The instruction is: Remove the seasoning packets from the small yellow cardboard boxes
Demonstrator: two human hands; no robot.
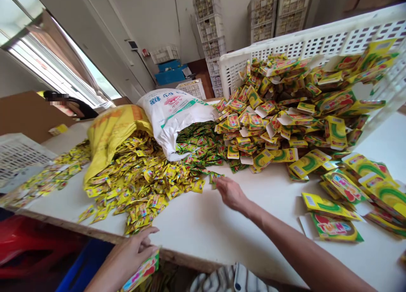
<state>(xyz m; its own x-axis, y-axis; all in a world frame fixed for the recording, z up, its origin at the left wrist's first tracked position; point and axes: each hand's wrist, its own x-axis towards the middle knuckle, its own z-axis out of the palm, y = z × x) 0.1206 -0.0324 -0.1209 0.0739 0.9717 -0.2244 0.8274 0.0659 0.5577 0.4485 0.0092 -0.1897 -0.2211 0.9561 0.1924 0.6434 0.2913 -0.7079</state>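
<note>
My left hand (135, 249) is at the table's front edge, closed around a small yellow-and-green carton (142, 273) that hangs beside the edge. Over the white tabletop, my right hand (231, 194) reaches forward with its fingertips pinched on a small green sachet (213, 180). That sachet is at the front of a heap of green sachets (203, 142), which spills out of a white woven sack (173, 112). To the left, yellow sachets (146, 169) spread from a yellow sack (116, 125).
A tipped white plastic crate (234, 70) pours out many cartons (279, 118) at the right. More loose cartons (338, 226) lie near the right front. Another person (79, 106) is at the far left. Stacked crates (212, 34) stand by the wall, and a red object (28, 245) is below the table.
</note>
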